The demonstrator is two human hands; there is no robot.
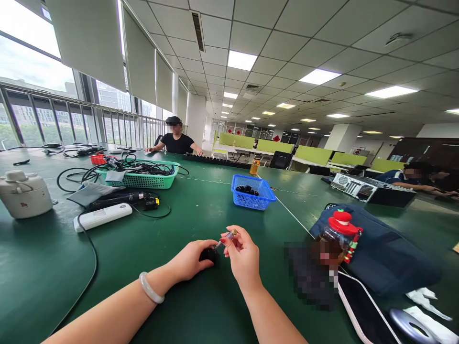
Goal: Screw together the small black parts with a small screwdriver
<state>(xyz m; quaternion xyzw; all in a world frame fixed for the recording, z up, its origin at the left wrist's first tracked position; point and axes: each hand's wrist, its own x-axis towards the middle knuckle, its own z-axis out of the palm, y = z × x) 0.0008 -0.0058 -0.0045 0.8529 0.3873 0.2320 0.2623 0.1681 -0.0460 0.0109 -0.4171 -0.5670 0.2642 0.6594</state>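
Left hand (189, 260) pinches a small black part (209, 256) between thumb and fingers low over a green tabletop (193, 210), at the near center, while the right hand (244, 258) grips a slim screwdriver (231, 234) between thumb and fingertips, its shaft slanting down left to the part. Whether the tip is seated in it cannot be told. The part, mostly hidden by the fingers, looks light and stiff, likely hard plastic and small enough to twist or slip under pressure; its sides appear the surest hold. The screwdriver also looks light and rigid, its smooth handle best taken near the middle, with the brass-colored end free. Both forearms reach in from the near edge, the left one angled rightward and wearing a pale bangle (150, 288), the right one angled leftward with its wrist raised. Farther off, slightly right, a blue plastic basket (253, 202) holds black pieces (247, 190)
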